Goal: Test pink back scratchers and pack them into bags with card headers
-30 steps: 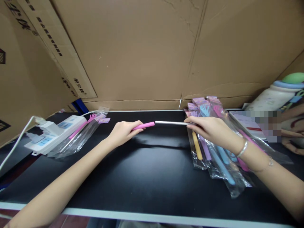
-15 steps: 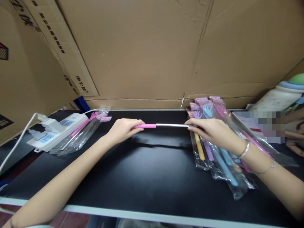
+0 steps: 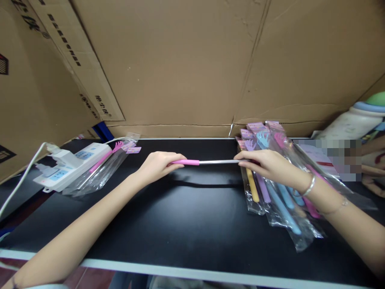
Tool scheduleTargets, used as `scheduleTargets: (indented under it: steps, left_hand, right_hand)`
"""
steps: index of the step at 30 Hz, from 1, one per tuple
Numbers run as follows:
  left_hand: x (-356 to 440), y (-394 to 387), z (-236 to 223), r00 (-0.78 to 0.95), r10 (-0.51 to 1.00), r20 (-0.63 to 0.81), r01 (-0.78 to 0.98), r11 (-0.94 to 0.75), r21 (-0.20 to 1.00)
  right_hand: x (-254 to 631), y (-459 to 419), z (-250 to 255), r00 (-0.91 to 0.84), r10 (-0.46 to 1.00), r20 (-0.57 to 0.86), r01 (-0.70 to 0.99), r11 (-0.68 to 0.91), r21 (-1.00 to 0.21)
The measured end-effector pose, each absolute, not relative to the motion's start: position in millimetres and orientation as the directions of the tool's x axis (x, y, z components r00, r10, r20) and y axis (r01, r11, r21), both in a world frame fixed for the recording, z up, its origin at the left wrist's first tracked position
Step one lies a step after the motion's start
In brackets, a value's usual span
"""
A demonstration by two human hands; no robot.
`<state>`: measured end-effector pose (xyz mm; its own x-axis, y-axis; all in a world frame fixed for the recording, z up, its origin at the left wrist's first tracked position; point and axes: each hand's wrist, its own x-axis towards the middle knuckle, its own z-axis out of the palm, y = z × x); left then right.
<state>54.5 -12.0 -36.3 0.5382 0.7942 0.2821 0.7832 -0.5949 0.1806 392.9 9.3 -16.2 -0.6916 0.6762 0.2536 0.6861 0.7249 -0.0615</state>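
Note:
Level above the black table is a telescopic back scratcher [image 3: 192, 162], with a pink grip on the left and a thin silver rod on the right. My left hand [image 3: 161, 165] is closed around the pink grip. The far end of the rod is pinched in my right hand [image 3: 258, 162], which hides the scratcher's head. Beneath my right wrist and forearm lie several bagged back scratchers [image 3: 284, 210] with yellow, purple, blue and pink handles and claw-shaped heads. Another pink back scratcher [image 3: 100, 162] lies in a clear bag left of my left hand.
A white power strip [image 3: 72, 164] with plugs and a cable lies at the left. Cardboard [image 3: 180, 64] walls the back and left of the black table [image 3: 168, 233]. A pale bottle [image 3: 351, 124] leans at the far right, near another person's hand [image 3: 373, 176].
Both hands hold nearly the same place. The pink grip has dipped slightly and shifted a touch to the right, with the rod still between my hands.

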Motion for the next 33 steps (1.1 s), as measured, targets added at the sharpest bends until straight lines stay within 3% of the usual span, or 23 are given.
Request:
scheduleTargets:
  steps: [8, 17, 27, 33]
  left_hand:
    - [58.7, -13.9, -40.5, 0.527, 0.814, 0.242, 0.801, -0.572, 0.179]
    - [61.4, -15.1, -44.0, 0.548, 0.822, 0.156, 0.803, -0.569, 0.176]
    - [64.1, -17.9, -42.2, 0.575, 0.811, 0.107, 0.781, -0.583, 0.225]
    - [65.0, -19.7, -43.0, 0.563, 0.813, 0.152, 0.802, -0.581, 0.136]
  right_hand:
    - [393.6, 10.8, -14.8, -0.698, 0.681, 0.222, 0.678, 0.728, -0.100]
    - [391.3, 9.5, -19.8, -0.703, 0.668, 0.244, 0.688, 0.726, -0.004]
    - [388.5, 6.8, -27.3, -0.736, 0.569, 0.366, 0.658, 0.727, 0.193]
    - [382.5, 2.1, -30.2, -0.731, 0.572, 0.373, 0.660, 0.730, 0.174]
